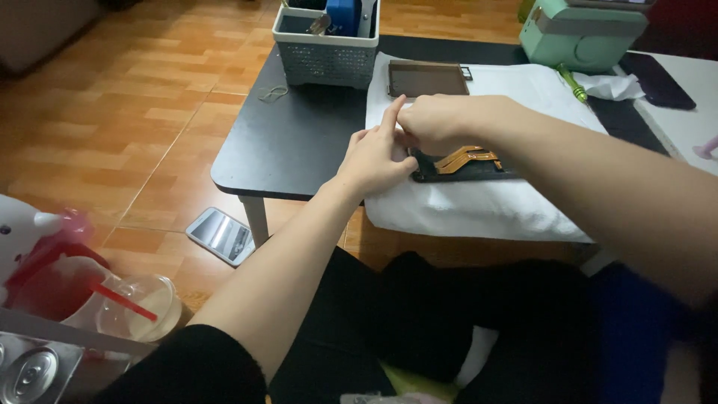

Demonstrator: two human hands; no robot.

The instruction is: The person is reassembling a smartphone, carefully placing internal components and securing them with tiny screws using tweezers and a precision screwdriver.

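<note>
Circuit board (465, 164) gripped by both hands (374, 157) (434, 123) lies on white towel (479, 206), black table (299, 142), wooden floor (112, 112).

A grey perforated plastic basket (326, 46) stands at the far edge of the low black table (284, 142), with a blue object (342, 15) inside. A rubber band (272, 93) lies just beside it. A mint-green device (580, 31) sits at the far right, near a green screwdriver (574, 84) and crumpled tissue (612, 86). On the wooden floor (112, 97) lie a smartphone (221, 235) and a lidded plastic cup (142, 305) with a red straw (123, 301).
</note>
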